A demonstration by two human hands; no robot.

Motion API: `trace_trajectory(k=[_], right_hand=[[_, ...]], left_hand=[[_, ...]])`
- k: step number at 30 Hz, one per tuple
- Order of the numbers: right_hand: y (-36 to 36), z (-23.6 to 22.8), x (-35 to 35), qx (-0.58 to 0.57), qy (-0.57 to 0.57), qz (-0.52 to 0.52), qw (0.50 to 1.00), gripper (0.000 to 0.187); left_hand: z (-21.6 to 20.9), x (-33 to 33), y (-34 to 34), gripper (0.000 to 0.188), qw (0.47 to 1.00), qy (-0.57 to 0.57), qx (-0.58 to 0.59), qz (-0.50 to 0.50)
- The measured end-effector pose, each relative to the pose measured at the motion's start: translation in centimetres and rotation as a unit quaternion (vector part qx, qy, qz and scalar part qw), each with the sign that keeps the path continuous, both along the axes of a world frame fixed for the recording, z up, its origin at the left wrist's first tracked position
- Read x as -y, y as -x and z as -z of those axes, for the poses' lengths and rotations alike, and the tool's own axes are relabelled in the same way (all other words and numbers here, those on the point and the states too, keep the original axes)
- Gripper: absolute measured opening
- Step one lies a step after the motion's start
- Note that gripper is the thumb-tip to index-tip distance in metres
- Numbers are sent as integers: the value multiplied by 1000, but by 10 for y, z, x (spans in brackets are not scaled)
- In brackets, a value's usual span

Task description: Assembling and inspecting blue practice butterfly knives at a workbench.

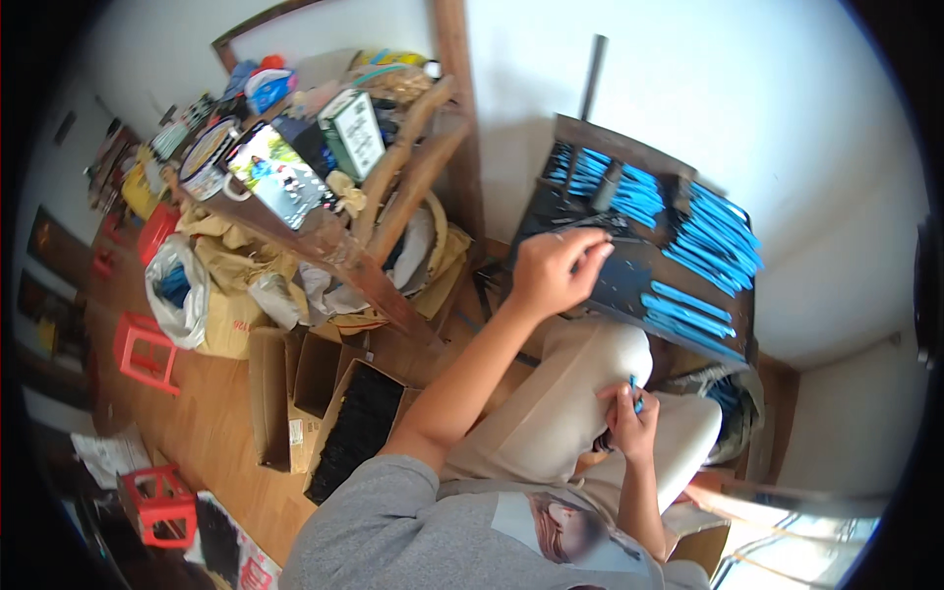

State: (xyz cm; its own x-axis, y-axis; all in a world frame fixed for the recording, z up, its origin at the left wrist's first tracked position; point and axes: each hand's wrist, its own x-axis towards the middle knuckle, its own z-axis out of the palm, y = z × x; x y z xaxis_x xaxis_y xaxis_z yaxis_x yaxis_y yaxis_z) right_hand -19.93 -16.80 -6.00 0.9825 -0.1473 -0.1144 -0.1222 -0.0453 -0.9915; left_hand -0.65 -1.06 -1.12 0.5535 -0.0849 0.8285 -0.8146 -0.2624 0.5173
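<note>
My left hand [560, 270] reaches over the near-left part of a dark work table [629, 280]. Its fingers are curled and pinched together; anything between them is too small to make out. Low by my knees, my right hand [630, 425] is closed around a small blue piece [637, 401], whose tip sticks out above the fingers. On the table lie slim blue pieces in several piles: a back-left pile [619, 187], a large right pile [713, 241] and a smaller front pile [688, 310]. Dark small parts [580, 218] are scattered near my left hand.
A dark upright rod [594, 79] rises behind the table. To the left stands a cluttered wooden bench [334, 251] with a lit screen [280, 177] and a green-white box [352, 133]. Cardboard boxes [280, 398], one holding black items [354, 428], and red stools [157, 506] stand on the floor.
</note>
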Motion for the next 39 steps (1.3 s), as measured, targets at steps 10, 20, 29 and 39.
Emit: trace_trajectory(k=[10, 20, 29, 39], right_hand=[[16, -5, -10, 89, 124, 10, 988, 26], [11, -64, 28, 177, 223, 84, 955, 28], [-88, -107, 63, 234, 377, 28, 896, 32], [-169, -104, 74, 301, 443, 72, 842, 25]], left_hand=[[0, -1, -6, 10, 999, 31, -37, 1], [-12, 7, -13, 10, 982, 100, -132, 95], [-31, 53, -37, 8, 968, 22, -192, 162], [-28, 63, -48, 7, 959, 14, -224, 172]])
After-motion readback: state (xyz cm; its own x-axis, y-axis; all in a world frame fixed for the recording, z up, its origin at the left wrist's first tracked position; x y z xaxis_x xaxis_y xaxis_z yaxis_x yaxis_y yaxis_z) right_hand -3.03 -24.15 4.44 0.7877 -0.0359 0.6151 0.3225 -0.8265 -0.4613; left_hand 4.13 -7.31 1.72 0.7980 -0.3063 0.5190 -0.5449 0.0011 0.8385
